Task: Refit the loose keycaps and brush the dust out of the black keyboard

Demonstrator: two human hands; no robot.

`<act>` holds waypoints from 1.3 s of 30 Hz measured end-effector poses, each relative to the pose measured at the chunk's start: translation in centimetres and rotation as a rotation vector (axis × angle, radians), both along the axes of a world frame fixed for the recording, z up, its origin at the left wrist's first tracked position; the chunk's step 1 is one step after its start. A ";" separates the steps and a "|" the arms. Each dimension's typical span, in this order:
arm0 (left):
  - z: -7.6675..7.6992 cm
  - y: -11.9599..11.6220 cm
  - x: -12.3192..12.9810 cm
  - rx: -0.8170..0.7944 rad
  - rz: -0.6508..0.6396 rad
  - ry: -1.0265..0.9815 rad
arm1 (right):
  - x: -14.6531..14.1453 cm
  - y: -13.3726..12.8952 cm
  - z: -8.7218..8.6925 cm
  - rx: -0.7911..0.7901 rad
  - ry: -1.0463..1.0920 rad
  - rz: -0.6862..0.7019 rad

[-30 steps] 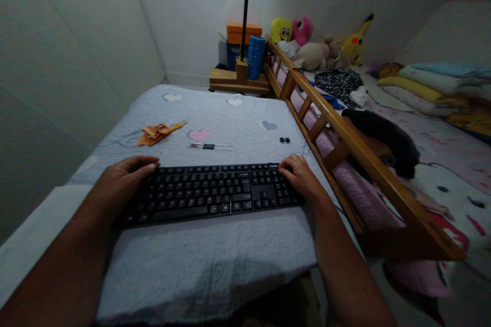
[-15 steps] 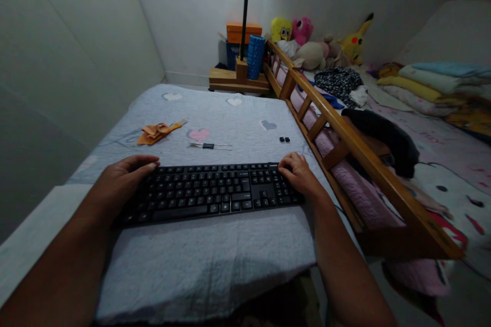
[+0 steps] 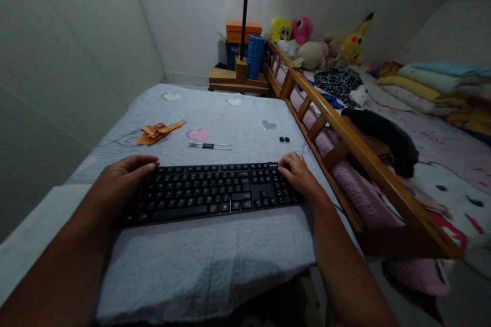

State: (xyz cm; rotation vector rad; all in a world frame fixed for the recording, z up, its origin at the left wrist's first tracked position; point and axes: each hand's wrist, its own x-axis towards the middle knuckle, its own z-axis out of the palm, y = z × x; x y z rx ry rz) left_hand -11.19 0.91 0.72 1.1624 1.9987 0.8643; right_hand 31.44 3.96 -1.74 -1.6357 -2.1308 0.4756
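A black keyboard (image 3: 203,191) lies flat on the pale blue, heart-patterned cloth (image 3: 215,245). Its left end is gripped by my left hand (image 3: 123,179), fingers and thumb at the upper left corner. At the upper right corner, my right hand (image 3: 298,173) has its fingers curled around the edge by the number pad. Beyond the keyboard lies a wire tool with a black grip (image 3: 208,146). Two small black keycaps (image 3: 284,139) sit side by side at the right. Farther left, an orange cloth (image 3: 153,133) rests beside a yellow-handled brush (image 3: 177,125).
A wooden bed rail (image 3: 337,127) runs along the right side, with clothes, folded bedding (image 3: 441,82) and plush toys (image 3: 310,53) beyond it. At the back stand a blue foam roller (image 3: 255,57), an orange box (image 3: 243,32) and a black pole (image 3: 246,5).
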 end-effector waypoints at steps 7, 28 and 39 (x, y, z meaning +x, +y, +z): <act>0.3 -0.1 0.1 -0.021 0.015 -0.016 | 0.0 -0.1 0.0 -0.016 0.009 0.014; 0.4 0.0 0.0 -0.005 -0.025 0.044 | -0.1 0.1 -0.4 -0.018 0.070 0.049; 0.4 0.0 0.1 -0.018 -0.008 0.040 | 0.8 0.3 -0.7 -0.010 0.335 -0.003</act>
